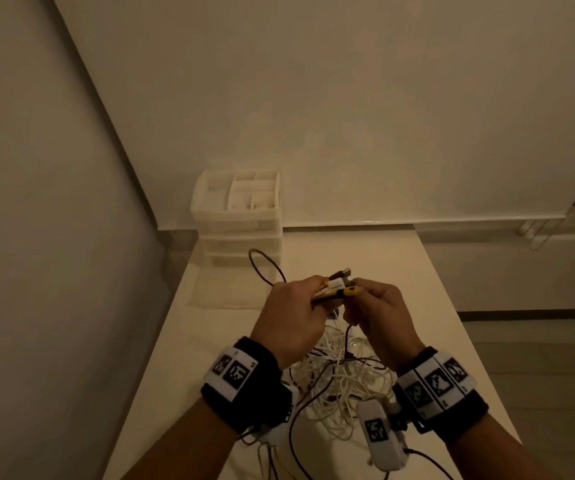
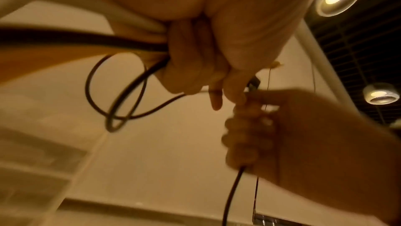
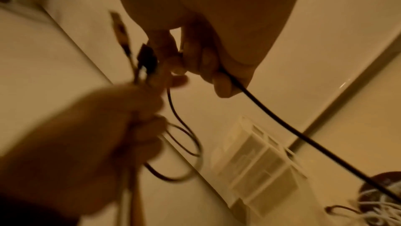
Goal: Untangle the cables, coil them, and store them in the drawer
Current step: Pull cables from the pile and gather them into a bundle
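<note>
A tangle of white and dark cables (image 1: 339, 379) lies on the white table (image 1: 417, 306) below both raised hands. My left hand (image 1: 294, 315) grips a bundle of cable ends, with yellow, white and dark plugs (image 1: 336, 284) sticking out past its fingers. The same left hand (image 2: 195, 63) clutches white and black cords with a dark loop (image 2: 117, 96) hanging. My right hand (image 1: 378, 311) pinches a plug end and holds a dark cable (image 3: 282, 120) that runs down to the pile. A white drawer unit (image 1: 241, 220) stands at the table's far left.
The drawer unit's top tray has open compartments, and its drawers look closed. A dark cable loop (image 1: 265, 268) arches toward it. A folded white cloth (image 1: 223, 289) lies in front of it. Walls stand to the left and behind, and the table's right edge drops to the floor.
</note>
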The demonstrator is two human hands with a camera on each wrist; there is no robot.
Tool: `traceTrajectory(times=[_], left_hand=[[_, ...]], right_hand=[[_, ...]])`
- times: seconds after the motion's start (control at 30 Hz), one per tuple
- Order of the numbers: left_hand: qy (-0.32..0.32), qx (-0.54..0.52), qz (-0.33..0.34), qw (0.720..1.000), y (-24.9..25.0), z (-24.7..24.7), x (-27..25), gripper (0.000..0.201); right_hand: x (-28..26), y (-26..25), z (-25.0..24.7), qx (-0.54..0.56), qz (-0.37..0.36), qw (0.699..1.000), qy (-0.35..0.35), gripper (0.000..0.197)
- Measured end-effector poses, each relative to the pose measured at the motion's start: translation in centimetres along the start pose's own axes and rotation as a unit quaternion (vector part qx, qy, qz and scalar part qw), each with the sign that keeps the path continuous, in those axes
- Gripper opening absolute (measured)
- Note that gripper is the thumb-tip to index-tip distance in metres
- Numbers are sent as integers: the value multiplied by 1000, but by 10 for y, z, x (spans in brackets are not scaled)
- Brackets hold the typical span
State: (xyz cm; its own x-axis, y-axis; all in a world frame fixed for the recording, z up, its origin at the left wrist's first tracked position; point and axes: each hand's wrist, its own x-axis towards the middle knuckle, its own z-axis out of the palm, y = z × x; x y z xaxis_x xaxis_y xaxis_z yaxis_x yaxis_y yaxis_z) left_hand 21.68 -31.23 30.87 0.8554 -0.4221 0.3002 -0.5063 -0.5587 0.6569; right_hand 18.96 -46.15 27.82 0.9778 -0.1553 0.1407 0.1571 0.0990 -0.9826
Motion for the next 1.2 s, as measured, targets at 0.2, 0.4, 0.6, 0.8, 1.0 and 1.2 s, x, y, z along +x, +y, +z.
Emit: traceTrajectory(times=[0.2, 0.4, 0.6, 0.8, 1.0, 1.2], left_hand=[[99, -44, 1, 994, 4, -5, 13, 9], [220, -118, -9, 968, 10, -38, 29, 6], [303, -132, -5, 944, 7, -61, 27, 5], [343, -163, 2, 925, -2, -69, 19, 5], [254, -124, 2, 959, -12, -62, 6, 25], [220, -98, -12, 971, -23, -57, 1, 14]], right_hand=[[-5, 0, -11, -16, -12, 999, -38, 42], [-25, 47, -13, -59, 0, 997, -46, 31], [-22, 91, -18, -195, 17, 980, -42, 28], [-24, 100, -14, -278, 26, 958, -60, 22], [-7, 71, -20, -253, -45, 961, 104, 14], [-9, 37, -27, -279, -168, 942, 79, 20]])
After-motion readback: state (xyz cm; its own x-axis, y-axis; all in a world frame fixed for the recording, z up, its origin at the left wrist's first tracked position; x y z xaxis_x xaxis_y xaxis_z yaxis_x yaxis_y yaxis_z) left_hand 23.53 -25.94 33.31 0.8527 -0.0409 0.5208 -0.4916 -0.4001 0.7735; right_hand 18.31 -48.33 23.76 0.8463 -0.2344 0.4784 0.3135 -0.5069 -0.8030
